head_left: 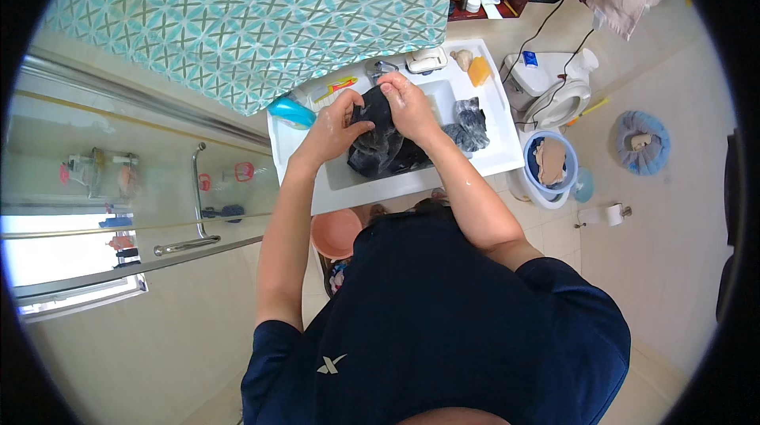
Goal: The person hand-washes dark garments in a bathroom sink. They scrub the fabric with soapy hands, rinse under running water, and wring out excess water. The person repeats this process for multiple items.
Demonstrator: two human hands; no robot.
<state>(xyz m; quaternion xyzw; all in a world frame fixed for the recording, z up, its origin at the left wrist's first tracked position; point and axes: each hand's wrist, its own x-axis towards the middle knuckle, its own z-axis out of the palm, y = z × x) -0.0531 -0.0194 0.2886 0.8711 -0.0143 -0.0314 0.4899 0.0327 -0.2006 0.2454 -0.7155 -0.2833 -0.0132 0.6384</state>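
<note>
Black wet garment (384,144) gripped by both hands (372,118) over white sink (491,157), rim bare in front.

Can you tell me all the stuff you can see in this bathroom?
Dark wet cloth: one, black, in the sink, gripped by both hands.
Sink: one, white, rectangular, middle.
Grey cloth: one, at the sink's right side.
Soap bar: one, orange, sink's back rim.
Blue object: one, sink's left rim.
Basin: one, pink, under the sink.
Toilet: one, white, right of the sink.
Toilet roll: one, white, on the right wall.
Patterned cloth: one, teal, hanging above.
Left hand: on the black cloth.
Right hand: on the black cloth.
</note>
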